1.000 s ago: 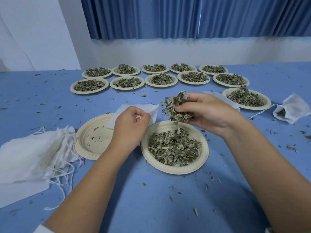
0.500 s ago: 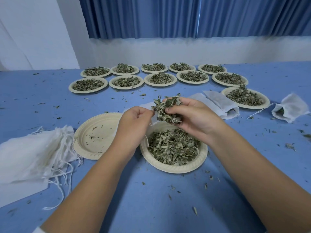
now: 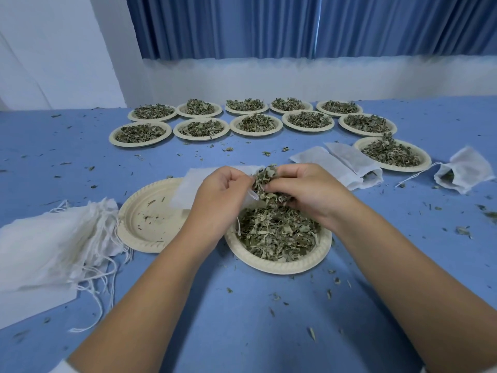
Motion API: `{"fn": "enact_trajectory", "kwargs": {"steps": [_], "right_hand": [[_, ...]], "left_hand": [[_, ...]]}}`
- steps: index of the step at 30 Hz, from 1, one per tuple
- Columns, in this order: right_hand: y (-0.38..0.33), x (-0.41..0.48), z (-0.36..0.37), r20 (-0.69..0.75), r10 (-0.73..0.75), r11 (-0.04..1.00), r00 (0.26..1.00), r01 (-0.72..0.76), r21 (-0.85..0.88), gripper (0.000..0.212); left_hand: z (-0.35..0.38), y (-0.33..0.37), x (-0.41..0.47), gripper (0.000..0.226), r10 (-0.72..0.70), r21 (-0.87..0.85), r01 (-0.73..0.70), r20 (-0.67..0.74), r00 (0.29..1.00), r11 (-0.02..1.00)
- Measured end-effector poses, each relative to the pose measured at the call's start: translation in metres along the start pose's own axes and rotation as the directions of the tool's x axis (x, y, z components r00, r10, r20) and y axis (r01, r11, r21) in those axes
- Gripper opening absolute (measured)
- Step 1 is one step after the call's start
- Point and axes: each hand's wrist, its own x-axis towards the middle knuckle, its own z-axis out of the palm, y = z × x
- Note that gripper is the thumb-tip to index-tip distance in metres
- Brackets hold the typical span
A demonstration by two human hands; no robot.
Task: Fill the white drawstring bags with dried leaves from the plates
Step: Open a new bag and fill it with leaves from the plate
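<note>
My left hand [image 3: 219,196] pinches the mouth of a white drawstring bag [image 3: 188,188], whose body lies over the rim of an almost bare beige plate [image 3: 146,224]. My right hand [image 3: 309,191] grips a clump of dried leaves [image 3: 265,185] and presses it against the bag's mouth. Both hands hover over a beige plate [image 3: 271,263] heaped with dried leaves [image 3: 277,232]. The bag's opening is hidden behind my fingers.
A stack of flat white bags with loose strings [image 3: 51,246] lies at the left. Filled bags [image 3: 347,162] lie right of centre, another bag [image 3: 464,170] at the far right. Several plates of leaves [image 3: 255,122] form rows at the back. Leaf crumbs dot the blue table [image 3: 242,319].
My right hand has carried the clump of leaves down and left until it meets the bag's mouth at my left hand. The left hand has shifted slightly right over the full plate.
</note>
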Motion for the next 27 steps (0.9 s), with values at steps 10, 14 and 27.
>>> {"fn": "enact_trajectory", "kwargs": {"steps": [10,14,27], "right_hand": [[0.002,-0.007,0.002,0.022,-0.119,0.940,0.993,0.120,-0.320,0.015],[-0.003,-0.007,0.002,0.171,-0.032,0.989,0.985,0.056,-0.140,0.016],[0.009,0.004,0.003,0.008,-0.072,0.990,0.997,0.071,0.125,0.015]], "left_hand": [[0.006,-0.002,-0.004,0.017,-0.009,0.022,0.008,0.069,0.998,1.000],[0.004,-0.003,-0.001,0.016,-0.007,0.030,0.007,0.014,1.000,1.000],[0.000,0.004,-0.005,0.019,-0.023,-0.109,0.037,0.132,0.991,0.993]]}}
